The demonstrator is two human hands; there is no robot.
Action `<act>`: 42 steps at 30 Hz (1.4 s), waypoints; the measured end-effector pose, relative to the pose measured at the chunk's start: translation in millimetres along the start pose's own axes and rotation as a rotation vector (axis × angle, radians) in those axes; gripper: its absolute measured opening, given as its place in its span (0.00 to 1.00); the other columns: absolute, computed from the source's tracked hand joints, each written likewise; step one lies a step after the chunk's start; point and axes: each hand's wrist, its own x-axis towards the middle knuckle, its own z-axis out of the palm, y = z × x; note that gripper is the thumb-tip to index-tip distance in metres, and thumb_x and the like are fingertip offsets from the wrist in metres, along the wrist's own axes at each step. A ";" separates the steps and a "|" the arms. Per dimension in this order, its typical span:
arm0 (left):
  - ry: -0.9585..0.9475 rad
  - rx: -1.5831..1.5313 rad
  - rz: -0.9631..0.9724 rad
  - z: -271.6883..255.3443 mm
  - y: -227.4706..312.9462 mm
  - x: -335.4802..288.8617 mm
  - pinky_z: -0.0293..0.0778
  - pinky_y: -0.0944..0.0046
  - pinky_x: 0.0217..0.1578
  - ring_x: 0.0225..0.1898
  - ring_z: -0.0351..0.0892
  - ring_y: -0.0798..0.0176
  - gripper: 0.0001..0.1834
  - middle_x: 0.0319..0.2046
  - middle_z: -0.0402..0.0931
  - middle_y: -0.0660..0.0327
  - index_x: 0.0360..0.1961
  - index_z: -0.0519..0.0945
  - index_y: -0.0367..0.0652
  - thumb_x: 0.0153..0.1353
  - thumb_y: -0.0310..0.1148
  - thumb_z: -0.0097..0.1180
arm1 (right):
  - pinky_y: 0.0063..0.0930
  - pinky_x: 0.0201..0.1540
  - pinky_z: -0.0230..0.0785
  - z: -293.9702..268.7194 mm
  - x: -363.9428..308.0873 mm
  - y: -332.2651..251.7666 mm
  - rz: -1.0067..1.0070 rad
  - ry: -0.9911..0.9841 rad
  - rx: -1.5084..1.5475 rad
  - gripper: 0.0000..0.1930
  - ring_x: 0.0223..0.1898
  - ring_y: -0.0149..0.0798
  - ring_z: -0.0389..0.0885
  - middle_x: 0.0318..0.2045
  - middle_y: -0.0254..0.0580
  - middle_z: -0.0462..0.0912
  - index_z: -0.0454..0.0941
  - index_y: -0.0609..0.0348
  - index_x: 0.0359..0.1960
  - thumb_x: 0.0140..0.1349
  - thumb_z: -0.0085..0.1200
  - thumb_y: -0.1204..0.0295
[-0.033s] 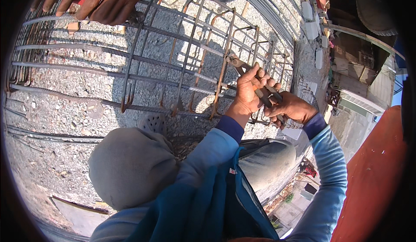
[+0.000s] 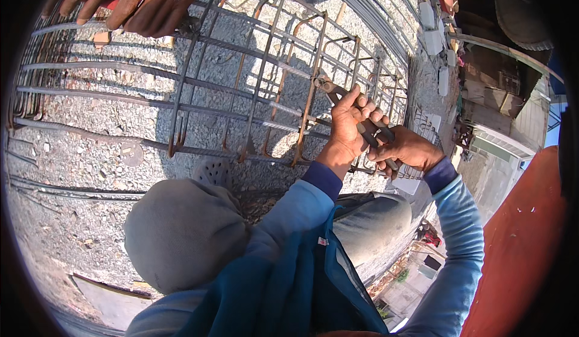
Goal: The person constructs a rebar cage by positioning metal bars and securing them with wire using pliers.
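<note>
My left hand (image 2: 348, 127) and my right hand (image 2: 411, 149) are both closed on the handles of a pair of metal pincers (image 2: 335, 92). Its jaw end rests at a crossing of a long ribbed bar and a rusty stirrup in the rebar cage (image 2: 274, 103). A tie wire at that joint is too small to make out. My left fingers wrap the handles nearer the jaws, while my right hand grips toward the handle ends. Part of the handles is hidden by my fingers.
Another person's hands (image 2: 158, 5) are over the cage's upper left, with something red beside the fingers. Long loose bars (image 2: 368, 2) lie beyond the cage, on gravel ground (image 2: 78, 162). My bent knee (image 2: 184, 234) is close to the near bars. Pale blocks (image 2: 433, 42) line the right.
My left hand has shifted slightly right along the pincers, and its fingers have moved a little. The jaws stay at the same joint. The other person's hand has barely moved.
</note>
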 end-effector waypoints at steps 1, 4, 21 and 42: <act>0.233 0.025 0.040 26.9 -9.7 -1.0 0.69 0.57 0.32 0.19 0.65 0.65 0.19 0.12 0.57 0.70 0.19 0.64 0.53 0.65 0.48 0.48 | 0.28 0.22 0.73 -5.3 -4.3 -0.7 -0.006 0.061 -0.232 0.11 0.22 0.35 0.81 0.23 0.42 0.80 0.77 0.64 0.33 0.48 0.61 0.73; 0.456 0.061 0.207 39.5 -10.3 16.3 0.69 0.59 0.32 0.20 0.65 0.66 0.20 0.12 0.58 0.70 0.20 0.63 0.52 0.66 0.50 0.46 | 0.34 0.32 0.74 10.9 -10.4 -1.3 -0.515 0.769 -1.037 0.15 0.29 0.43 0.82 0.28 0.46 0.79 0.74 0.64 0.39 0.48 0.58 0.75; 0.746 0.297 0.344 29.1 -23.6 45.4 0.54 0.73 0.23 0.22 0.57 0.73 0.13 0.23 0.53 0.71 0.41 0.75 0.46 0.65 0.44 0.50 | 0.42 0.28 0.74 -4.7 48.3 37.7 -0.570 0.990 -1.032 0.12 0.25 0.51 0.82 0.24 0.50 0.81 0.70 0.59 0.37 0.53 0.54 0.67; 0.133 2.561 -0.195 -52.9 -58.3 35.6 0.72 0.55 0.30 0.25 0.79 0.53 0.15 0.17 0.75 0.55 0.32 0.79 0.36 0.58 0.40 0.57 | 0.43 0.45 0.70 17.1 11.5 190.6 -0.542 0.491 -0.256 0.30 0.40 0.56 0.80 0.34 0.58 0.82 0.74 0.68 0.48 0.63 0.47 0.47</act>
